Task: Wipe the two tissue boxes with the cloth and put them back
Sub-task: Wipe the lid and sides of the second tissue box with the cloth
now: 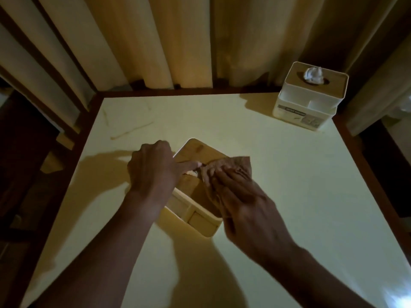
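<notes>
A tissue box with a wooden lid [195,152] stands in the middle of the table [278,185]. My right hand [242,201] lies flat on a brown cloth [231,166] and presses it onto the lid. My left hand [153,170] holds the box's left side, its index finger stretched across the lid toward the cloth. A second tissue box [311,96], white with a wooden top and a tissue sticking out, stands at the table's far right corner.
Curtains [155,41] hang right behind the table's far edge. The table has a dark wooden border [178,93]. Faint marks show on the far left of the tabletop.
</notes>
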Tool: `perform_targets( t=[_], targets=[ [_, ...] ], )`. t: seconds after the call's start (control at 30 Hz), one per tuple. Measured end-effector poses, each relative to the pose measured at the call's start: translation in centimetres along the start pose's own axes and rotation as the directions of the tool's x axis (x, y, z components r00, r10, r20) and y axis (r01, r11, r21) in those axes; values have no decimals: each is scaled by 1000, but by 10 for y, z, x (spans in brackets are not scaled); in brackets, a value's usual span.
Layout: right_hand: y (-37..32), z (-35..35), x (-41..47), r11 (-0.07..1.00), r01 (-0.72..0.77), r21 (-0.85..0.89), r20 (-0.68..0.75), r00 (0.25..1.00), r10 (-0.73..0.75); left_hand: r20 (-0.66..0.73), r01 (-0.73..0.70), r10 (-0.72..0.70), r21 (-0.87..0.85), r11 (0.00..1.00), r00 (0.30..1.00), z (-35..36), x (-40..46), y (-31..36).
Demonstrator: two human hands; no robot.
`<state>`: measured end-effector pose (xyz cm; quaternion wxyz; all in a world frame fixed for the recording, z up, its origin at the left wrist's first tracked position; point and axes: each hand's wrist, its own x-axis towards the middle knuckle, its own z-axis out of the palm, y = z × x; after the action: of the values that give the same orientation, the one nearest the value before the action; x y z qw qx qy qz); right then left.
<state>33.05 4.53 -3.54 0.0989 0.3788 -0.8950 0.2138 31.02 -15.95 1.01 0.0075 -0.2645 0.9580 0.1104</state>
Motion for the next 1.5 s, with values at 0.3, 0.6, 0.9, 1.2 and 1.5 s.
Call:
perform_targets(
  t=[0.3,0.6,0.9,1.2,1.5],
  targets=[
    [-2,-7,23,998,-15,-61,77,997,19,-30,-101,100,-22,995,994,6,1,-1],
    [35,4,83,975,-2,224,328,942,-73,36,-225,229,-84,971,973,-6,2,-2],
    [-39,-11,-18,971,-198,137,115,976,183,-91,-239,229,-120,964,969,-2,14,7],
    [-56,-19,-26,560,-431,707,194,880,433,0,-131,140,-353,927,990,7,21,-22],
    [-51,30,2,379,-463,802,229,823,520,4,-162,222,-671,723,975,20,2,-19]
  ],
)
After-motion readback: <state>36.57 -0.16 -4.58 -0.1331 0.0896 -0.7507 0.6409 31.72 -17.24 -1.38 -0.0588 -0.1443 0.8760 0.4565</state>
